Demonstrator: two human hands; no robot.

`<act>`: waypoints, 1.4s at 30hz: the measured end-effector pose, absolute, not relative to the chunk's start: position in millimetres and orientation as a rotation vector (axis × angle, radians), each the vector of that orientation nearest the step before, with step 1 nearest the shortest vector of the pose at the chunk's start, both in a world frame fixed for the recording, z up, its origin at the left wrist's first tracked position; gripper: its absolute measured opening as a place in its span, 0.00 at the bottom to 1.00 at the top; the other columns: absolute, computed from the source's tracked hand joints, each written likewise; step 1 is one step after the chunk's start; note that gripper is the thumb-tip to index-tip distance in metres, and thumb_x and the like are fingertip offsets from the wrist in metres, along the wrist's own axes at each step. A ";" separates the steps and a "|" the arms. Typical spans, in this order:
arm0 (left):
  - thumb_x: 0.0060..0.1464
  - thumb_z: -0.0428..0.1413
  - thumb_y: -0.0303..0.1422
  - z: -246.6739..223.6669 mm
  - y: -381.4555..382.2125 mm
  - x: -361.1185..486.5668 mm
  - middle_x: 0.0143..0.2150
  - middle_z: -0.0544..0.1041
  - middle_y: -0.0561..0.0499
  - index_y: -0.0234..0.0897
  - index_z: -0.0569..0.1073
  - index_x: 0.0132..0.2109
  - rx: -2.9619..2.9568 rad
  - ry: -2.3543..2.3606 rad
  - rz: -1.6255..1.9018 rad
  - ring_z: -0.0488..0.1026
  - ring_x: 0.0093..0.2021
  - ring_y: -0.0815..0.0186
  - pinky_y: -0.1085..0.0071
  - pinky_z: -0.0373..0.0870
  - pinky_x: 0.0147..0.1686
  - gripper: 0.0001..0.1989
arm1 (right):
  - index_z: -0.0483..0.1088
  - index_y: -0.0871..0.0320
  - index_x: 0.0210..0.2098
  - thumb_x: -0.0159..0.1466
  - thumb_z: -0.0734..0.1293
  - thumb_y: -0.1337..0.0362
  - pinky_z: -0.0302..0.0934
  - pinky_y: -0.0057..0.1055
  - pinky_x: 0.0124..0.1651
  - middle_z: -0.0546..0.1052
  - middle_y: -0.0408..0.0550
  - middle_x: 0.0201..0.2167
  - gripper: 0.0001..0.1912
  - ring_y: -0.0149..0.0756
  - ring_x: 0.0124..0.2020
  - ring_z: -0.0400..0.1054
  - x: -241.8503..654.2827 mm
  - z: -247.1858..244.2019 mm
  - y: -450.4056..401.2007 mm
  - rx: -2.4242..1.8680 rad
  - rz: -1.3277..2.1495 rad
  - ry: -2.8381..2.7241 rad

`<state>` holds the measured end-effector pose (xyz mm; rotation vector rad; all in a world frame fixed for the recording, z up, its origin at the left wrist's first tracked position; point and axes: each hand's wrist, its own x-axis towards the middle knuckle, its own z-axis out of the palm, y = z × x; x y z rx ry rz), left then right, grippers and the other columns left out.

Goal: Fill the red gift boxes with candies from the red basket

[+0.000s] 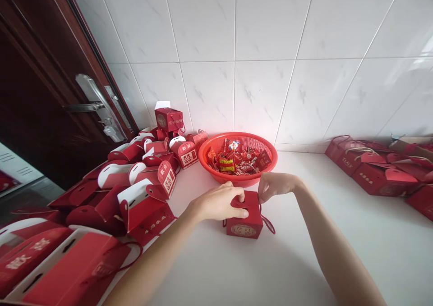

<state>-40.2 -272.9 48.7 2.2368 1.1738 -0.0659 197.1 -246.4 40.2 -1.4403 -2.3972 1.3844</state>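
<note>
The small red gift box (244, 215) stands upright on the white floor (338, 252), just in front of the red basket (237, 158) of wrapped sweets (237, 161) and nearer the person than the basket is. Both hands are on the box's top, so it lies directly beneath the fingers. The left hand (218, 203) comes in from the left of the box and lies across the lid, its fingers pressed together and curled down onto the top flaps, thumb at the near edge. The right hand (273, 185) reaches from the right and meets the box's far right corner, fingertips pinched there; whether they hold the cord or a flap cannot be told. A dark red cord handle (269, 224) loops out on the box's right side. The left hand covers more of the lid. Left of the box lies a heap of open red boxes (135, 184); well to its right, more closed boxes (382, 173) lie against the tiled wall (257, 49).
</note>
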 end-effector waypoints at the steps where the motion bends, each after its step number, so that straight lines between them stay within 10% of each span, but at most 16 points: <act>1: 0.52 0.59 0.50 48.7 -274.3 -39.6 0.47 0.71 0.48 0.44 0.73 0.46 2.233 1.195 -0.069 0.73 0.45 0.56 0.66 0.67 0.40 0.19 | 0.81 0.58 0.24 0.48 0.75 0.50 0.59 0.31 0.35 0.78 0.46 0.24 0.16 0.35 0.30 0.67 196.8 39.9 -245.6 -1.427 1.399 -2.385; 25: 0.53 0.57 0.50 52.2 -275.6 -39.3 0.51 0.71 0.46 0.43 0.69 0.48 2.220 1.203 -0.071 0.73 0.49 0.53 0.65 0.68 0.42 0.22 | 0.72 0.59 0.31 0.49 0.77 0.61 0.60 0.29 0.30 0.71 0.37 0.17 0.14 0.28 0.20 0.65 200.4 25.2 -277.1 -1.092 1.774 -1.527; 42: 0.55 0.60 0.49 86.2 -276.1 -56.7 0.49 0.77 0.48 0.39 0.74 0.50 1.891 1.007 0.398 0.76 0.40 0.63 0.66 0.72 0.41 0.22 | 0.76 0.58 0.36 0.58 0.75 0.53 0.69 0.35 0.37 0.74 0.44 0.29 0.15 0.34 0.31 0.71 186.1 79.6 -308.0 -1.170 1.205 -1.820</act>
